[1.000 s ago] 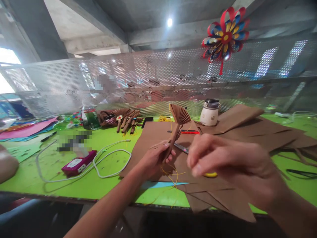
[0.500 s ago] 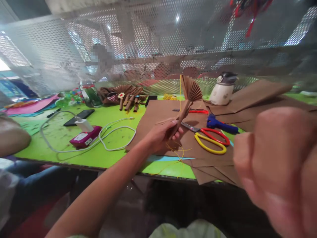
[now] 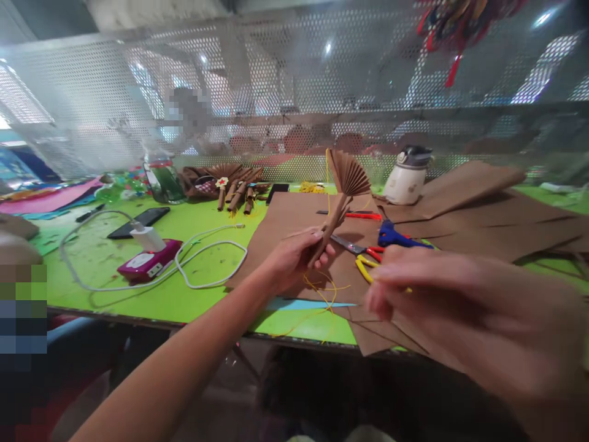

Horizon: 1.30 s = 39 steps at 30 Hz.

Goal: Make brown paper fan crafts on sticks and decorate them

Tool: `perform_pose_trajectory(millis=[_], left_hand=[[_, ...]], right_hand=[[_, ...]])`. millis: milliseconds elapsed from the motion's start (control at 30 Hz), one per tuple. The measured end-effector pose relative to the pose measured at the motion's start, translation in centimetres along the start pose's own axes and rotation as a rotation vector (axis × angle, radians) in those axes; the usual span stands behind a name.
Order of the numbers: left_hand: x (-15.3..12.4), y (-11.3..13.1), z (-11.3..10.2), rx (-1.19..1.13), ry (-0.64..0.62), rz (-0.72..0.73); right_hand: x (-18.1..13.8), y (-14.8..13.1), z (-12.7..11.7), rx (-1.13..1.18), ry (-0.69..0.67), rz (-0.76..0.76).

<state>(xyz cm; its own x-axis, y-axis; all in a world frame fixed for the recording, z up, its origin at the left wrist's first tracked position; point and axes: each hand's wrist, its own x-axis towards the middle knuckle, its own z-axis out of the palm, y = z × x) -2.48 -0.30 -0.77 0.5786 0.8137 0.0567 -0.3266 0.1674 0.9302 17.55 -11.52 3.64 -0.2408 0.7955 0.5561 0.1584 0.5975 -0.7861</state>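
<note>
My left hand (image 3: 301, 248) is closed around the rolled handle of a brown pleated paper fan (image 3: 348, 173), holding it upright above a brown paper sheet (image 3: 285, 215). A yellow thread (image 3: 327, 175) runs up the fan's left edge, and loose yellow strands (image 3: 329, 298) hang below my fingers. Close to the camera, my right hand (image 3: 464, 301) is blurred, its thumb and fingers pressed together. What they pinch, if anything, cannot be made out. Behind that hand lie scissors (image 3: 348, 244) with red and yellow handles, partly covered, and a blue-handled tool (image 3: 393, 234).
A white flask (image 3: 407, 178) stands at the back right beside more brown paper (image 3: 473, 184). Rolled brown paper pieces (image 3: 239, 193) lie at the back. Leftward are a purple power adapter (image 3: 150, 261), a white cable (image 3: 214, 244), a phone (image 3: 138, 223) and another person's arm (image 3: 18, 236).
My right hand has come leftward and away from the camera, towards the scissors, and now covers part of their handles. My left hand still holds the fan; the view has shifted slightly.
</note>
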Motion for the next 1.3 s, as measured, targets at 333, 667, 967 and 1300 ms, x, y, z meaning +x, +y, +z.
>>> perform_pose_trajectory(millis=[333,667,967,1300], left_hand=[[-0.3,0.7,0.3,0.025,0.03,0.063],[-0.6,1.1,0.9,0.02,-0.078,0.064],[-0.4,0.3,0.9,0.005,-0.099,0.026],[-0.5,0.2,0.8,-0.004,-0.082,0.008]], right_hand=[[6.9,8.7,-0.5,0.281,0.204,0.349],[8.0,8.6,2.0,0.543,-0.21,0.436],[7.1,8.2,3.1,0.717,-0.162,0.37],[7.2,8.1,3.3,0.769,-0.151,0.379]])
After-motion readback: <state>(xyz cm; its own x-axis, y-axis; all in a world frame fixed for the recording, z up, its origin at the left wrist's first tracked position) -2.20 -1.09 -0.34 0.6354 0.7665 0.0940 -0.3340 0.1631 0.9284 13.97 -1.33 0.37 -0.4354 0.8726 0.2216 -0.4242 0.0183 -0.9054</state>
